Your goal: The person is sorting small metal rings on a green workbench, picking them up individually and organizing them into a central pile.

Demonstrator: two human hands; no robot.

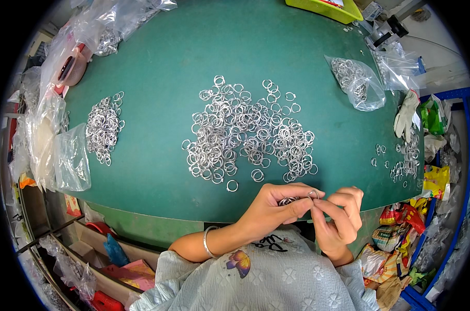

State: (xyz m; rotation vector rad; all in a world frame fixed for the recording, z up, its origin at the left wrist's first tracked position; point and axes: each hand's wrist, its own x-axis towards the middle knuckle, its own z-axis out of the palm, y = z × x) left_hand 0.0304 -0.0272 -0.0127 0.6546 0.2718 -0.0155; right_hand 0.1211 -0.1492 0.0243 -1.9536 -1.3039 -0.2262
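left hand (274, 207): is sitting low centre of the frame, fingers curled around a small bunch of metal rings (289, 200), thumb pressing in from below.
right hand (341, 215): is pinching narrow, thumb and forefinger closing on a single ring (313, 194) at the point where the two hands are meeting.
key relation: the single ring is lying between the fingertips of both hands, touching the held bunch; both hands are equally near it, the left from the frame's left, the right from the frame's right. A ring has no long axis; whether its face is tilting cannot be told.
supply: the big loose pile of rings (248, 135) is spreading just above the hands, in the middle of the frame, nearer the left hand.
other heaps: a smaller ring pile (104, 127) is lying at mid left; a scattered group (403, 160) at the right edge.
surface: a green table (193, 46) is carrying everything, its near edge running just under the hands.
room: clear plastic bags (357, 80) holding rings are resting upper right, more bags along the left rim, a yellow-green tray (325, 8) at the top.
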